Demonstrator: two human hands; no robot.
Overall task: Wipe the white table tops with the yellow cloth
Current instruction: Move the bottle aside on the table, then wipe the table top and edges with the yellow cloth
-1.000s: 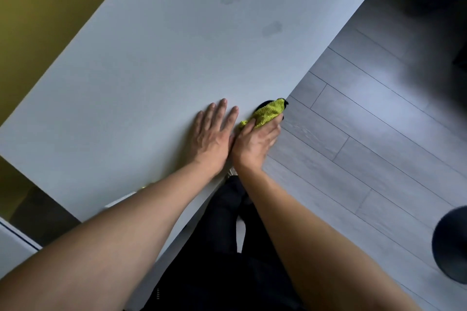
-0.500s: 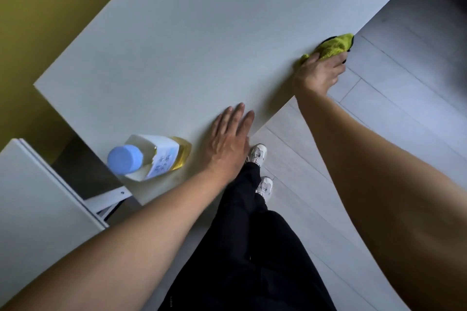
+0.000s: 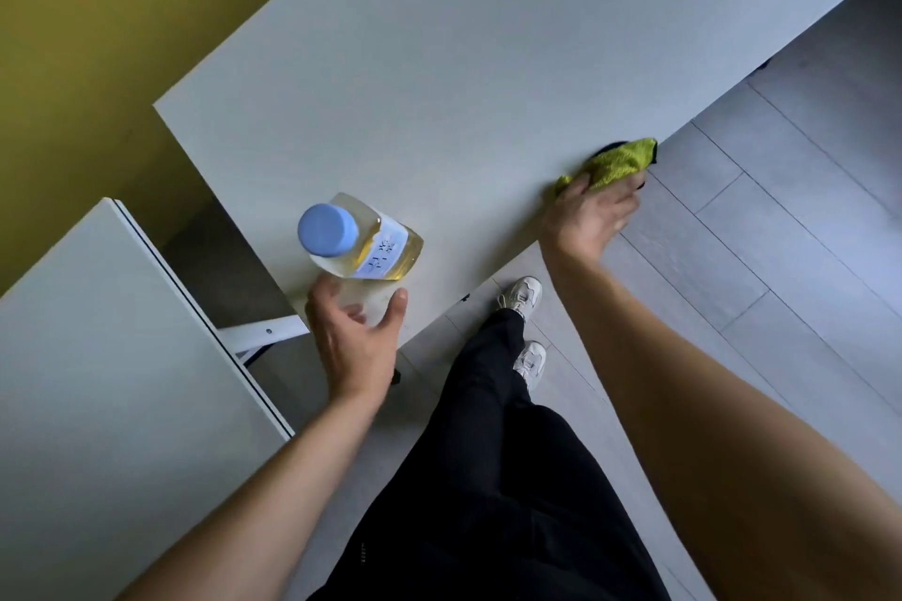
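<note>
Yellow cloth [image 3: 616,161] nearer; left hand [image 3: 352,333] now at bottle [image 3: 358,243]

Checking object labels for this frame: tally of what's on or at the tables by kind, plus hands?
White table tops: 2, the main table and a second table beside it
Bottles: 1, blue-capped bottle
Cloths: 1, yellow cloth
Hands: 2, left hand at the bottle, right hand on the cloth
Total: 6

bottle [image 3: 362,243] near corner (open tabletop [image 3: 488,63] beyond)
</note>
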